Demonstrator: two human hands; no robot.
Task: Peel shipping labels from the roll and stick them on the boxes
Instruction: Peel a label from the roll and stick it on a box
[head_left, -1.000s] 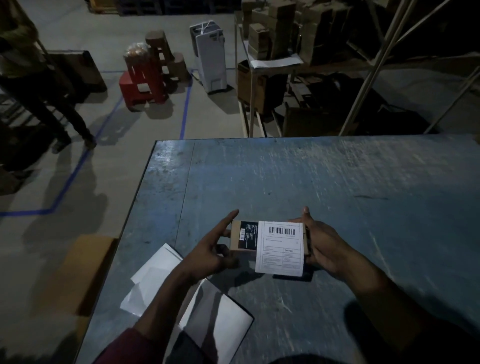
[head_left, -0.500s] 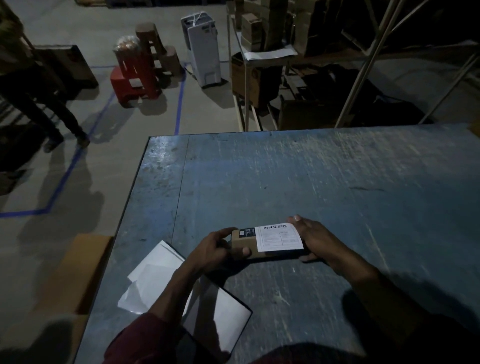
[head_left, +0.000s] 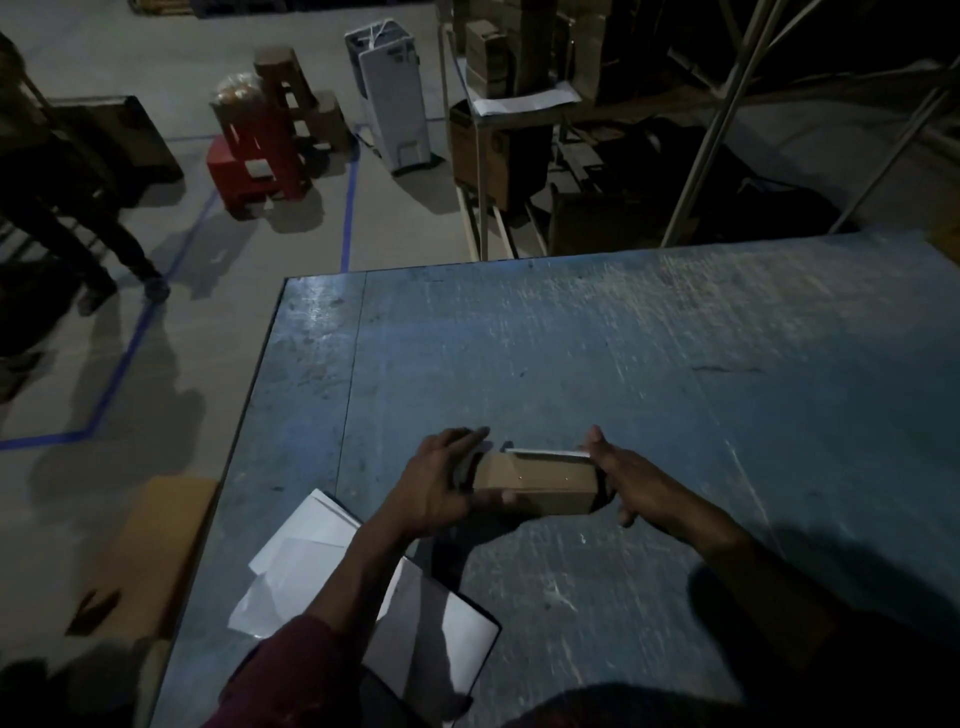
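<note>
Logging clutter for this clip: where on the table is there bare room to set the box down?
Bare table runs beyond and right of the box, held between left hand and right hand. The near-left corner is crowded with white sheets.

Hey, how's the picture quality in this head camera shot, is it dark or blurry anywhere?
Head view: dim overall, with the shelving at top right nearly black; a pale glare patch on the table at its far left corner; the left hand is motion-blurred at the box; heavy shadows along the bottom edge; wide-angle bending of the table edges.
</note>
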